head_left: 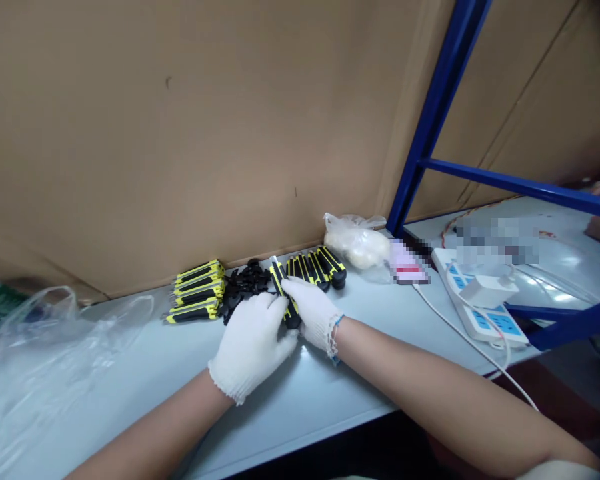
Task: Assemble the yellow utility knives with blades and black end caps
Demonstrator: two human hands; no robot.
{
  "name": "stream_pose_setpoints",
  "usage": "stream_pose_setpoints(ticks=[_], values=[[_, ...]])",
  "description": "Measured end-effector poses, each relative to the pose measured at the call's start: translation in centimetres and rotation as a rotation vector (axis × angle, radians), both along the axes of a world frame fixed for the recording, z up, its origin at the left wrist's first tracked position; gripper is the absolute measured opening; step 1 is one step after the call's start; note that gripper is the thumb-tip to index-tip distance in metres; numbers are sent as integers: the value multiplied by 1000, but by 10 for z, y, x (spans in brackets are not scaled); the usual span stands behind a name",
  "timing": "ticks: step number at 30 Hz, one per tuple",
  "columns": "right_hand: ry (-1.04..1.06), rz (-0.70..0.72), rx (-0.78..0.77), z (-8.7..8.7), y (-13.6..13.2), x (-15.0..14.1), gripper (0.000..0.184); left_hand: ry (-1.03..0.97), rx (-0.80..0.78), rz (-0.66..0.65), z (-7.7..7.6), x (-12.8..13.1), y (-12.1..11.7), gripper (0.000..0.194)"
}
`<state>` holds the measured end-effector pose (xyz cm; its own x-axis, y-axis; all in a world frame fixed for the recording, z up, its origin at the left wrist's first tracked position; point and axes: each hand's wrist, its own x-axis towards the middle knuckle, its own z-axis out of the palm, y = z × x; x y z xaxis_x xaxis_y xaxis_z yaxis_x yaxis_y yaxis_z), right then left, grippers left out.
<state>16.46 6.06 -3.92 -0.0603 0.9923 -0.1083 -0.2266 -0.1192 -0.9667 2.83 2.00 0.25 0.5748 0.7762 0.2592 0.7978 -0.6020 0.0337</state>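
Note:
Between my two white-gloved hands is a black and yellow utility knife (291, 308), its top end pointing away from me. My left hand (253, 340) has its fingers closed at the knife's lower part. Around the upper right side of the same knife, my right hand (313, 310) is closed. Just behind my left hand lies a heap of small black plastic parts (247, 279). Several similar knives (197, 291) are stacked to the left of that heap. Another row of knives (313, 267) leans together behind my right hand.
A knotted clear bag with pale contents (357, 243) sits against the cardboard wall (230, 133). Right of it are a pinkish phone-like item (407, 261), a white power strip (480, 300) with cables, and a blue metal frame (430, 127). Clear plastic sheeting (55, 360) covers the table's left.

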Motion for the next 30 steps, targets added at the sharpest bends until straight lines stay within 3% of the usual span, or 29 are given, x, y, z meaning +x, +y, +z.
stream_pose_setpoints(ticks=[5, 9, 11, 14, 18, 23, 30], values=[[-66, 53, -33, -8, 10, 0, 27, -26, -20, 30, 13, 5, 22, 28], [-131, 158, -79, -7, 9, 4, 29, -26, -347, 40, 18, 4, 54, 28], [-193, 237, -75, -3, 6, 10, 30, 24, -420, 33, 23, 3, 70, 27], [-358, 339, -23, 5, 2, 22, 31, 83, -384, 17, 33, 0, 88, 29], [-736, 390, 113, 18, -1, 37, 24, 165, -346, -15, 43, -2, 100, 29], [-1131, 377, 256, 27, 0, 41, 30, 227, -355, -45, 34, 5, 104, 30], [-1348, 331, 304, 28, 4, 49, 40, 264, -290, -66, 24, 20, 116, 30]])
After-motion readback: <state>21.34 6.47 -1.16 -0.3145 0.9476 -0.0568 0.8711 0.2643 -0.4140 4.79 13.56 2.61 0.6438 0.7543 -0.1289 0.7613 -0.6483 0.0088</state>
